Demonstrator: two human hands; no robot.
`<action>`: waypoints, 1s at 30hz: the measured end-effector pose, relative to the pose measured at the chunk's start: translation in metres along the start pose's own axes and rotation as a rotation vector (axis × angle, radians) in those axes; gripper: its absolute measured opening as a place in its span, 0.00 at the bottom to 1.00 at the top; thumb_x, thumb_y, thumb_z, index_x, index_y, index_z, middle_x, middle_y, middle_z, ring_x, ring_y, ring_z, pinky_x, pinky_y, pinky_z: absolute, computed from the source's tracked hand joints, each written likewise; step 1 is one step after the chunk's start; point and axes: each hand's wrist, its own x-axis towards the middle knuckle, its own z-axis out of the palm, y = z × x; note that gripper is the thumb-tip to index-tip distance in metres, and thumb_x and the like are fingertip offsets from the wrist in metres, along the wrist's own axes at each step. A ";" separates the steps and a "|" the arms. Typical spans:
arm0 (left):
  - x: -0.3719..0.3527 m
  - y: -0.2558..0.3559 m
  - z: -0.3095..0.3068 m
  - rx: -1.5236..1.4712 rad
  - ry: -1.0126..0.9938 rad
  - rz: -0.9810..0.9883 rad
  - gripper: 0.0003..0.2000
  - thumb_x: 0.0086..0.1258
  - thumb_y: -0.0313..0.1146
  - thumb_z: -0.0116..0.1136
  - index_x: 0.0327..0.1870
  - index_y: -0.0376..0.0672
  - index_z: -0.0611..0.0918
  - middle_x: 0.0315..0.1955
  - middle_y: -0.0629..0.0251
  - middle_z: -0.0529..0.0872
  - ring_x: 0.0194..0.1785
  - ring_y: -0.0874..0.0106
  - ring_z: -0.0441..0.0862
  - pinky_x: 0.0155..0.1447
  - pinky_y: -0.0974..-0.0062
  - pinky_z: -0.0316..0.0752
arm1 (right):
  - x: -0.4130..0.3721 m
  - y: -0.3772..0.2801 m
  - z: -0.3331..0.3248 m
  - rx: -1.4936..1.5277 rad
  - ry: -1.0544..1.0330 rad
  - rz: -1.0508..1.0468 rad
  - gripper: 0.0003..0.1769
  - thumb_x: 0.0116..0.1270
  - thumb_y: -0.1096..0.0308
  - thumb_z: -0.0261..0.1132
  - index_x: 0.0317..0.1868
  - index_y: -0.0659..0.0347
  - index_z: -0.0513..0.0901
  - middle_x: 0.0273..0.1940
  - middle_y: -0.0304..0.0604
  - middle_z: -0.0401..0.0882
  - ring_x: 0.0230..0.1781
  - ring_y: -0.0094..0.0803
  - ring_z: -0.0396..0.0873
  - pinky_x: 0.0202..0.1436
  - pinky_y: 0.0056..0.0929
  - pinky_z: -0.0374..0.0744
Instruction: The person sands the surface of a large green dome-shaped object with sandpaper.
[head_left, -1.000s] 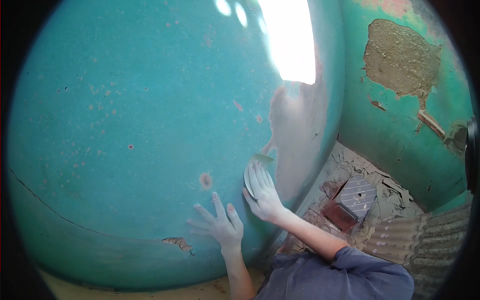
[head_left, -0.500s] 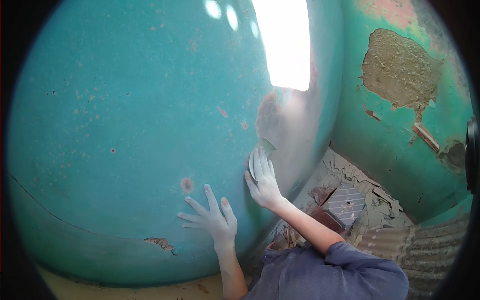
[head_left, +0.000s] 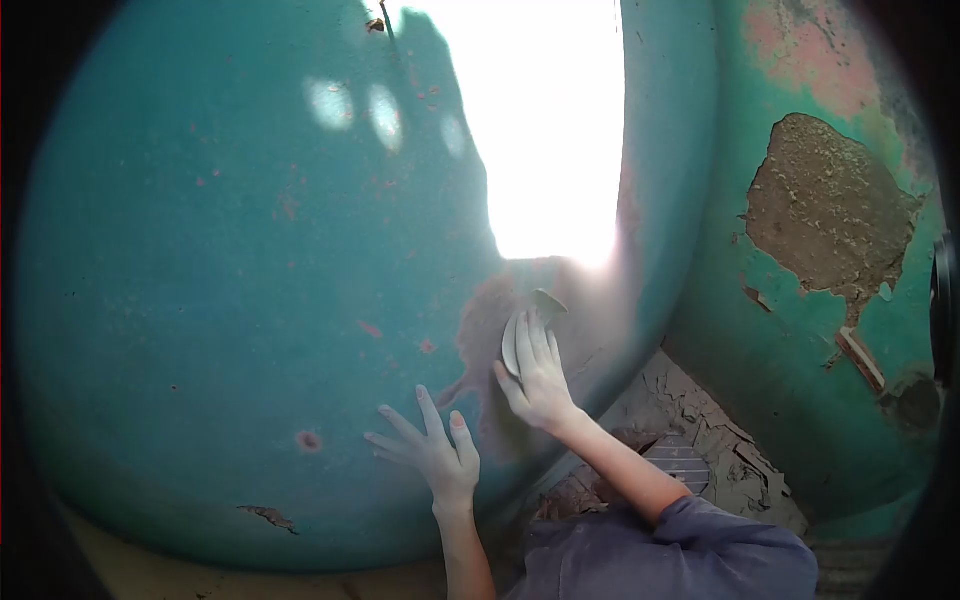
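A large curved blue-green painted surface (head_left: 250,280) fills most of the head view. My right hand (head_left: 538,375), coated in pale dust, presses a thin, curled greyish sheet (head_left: 545,302) flat against a grey-pink worn patch (head_left: 485,320). The sheet's edges show above and left of the fingers. My left hand (head_left: 435,450), also dusty, lies on the painted surface to the lower left, fingers spread, holding nothing.
To the right stands another green wall (head_left: 720,330) with a large rough brown patch (head_left: 830,200). Broken flakes and debris (head_left: 690,410) lie between the surfaces. Very bright light falls across the upper middle.
The view has shifted, so the surface marks sit lower and the worn patch appears further left. My right hand and the sheet appear slightly lower in view; my left hand stays spread.
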 end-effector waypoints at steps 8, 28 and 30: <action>-0.008 0.037 0.022 0.060 -0.053 -0.016 0.30 0.79 0.48 0.48 0.78 0.45 0.65 0.80 0.39 0.40 0.76 0.22 0.28 0.71 0.22 0.32 | 0.060 0.037 -0.036 -0.159 -0.115 -0.123 0.44 0.73 0.58 0.61 0.77 0.78 0.51 0.77 0.73 0.49 0.81 0.64 0.45 0.79 0.65 0.44; -0.006 0.061 0.019 0.058 -0.021 -0.097 0.31 0.78 0.44 0.51 0.77 0.38 0.64 0.78 0.31 0.43 0.78 0.27 0.34 0.77 0.31 0.41 | 0.057 0.060 -0.041 -0.096 -0.090 -0.293 0.41 0.66 0.58 0.63 0.75 0.72 0.61 0.74 0.65 0.60 0.79 0.58 0.54 0.78 0.68 0.42; -0.010 0.055 0.020 0.047 0.003 -0.070 0.31 0.78 0.44 0.52 0.77 0.38 0.64 0.78 0.31 0.43 0.78 0.27 0.35 0.77 0.31 0.41 | 0.037 0.073 -0.034 -0.179 -0.259 -0.237 0.40 0.68 0.60 0.63 0.74 0.74 0.62 0.74 0.66 0.61 0.79 0.59 0.54 0.78 0.68 0.43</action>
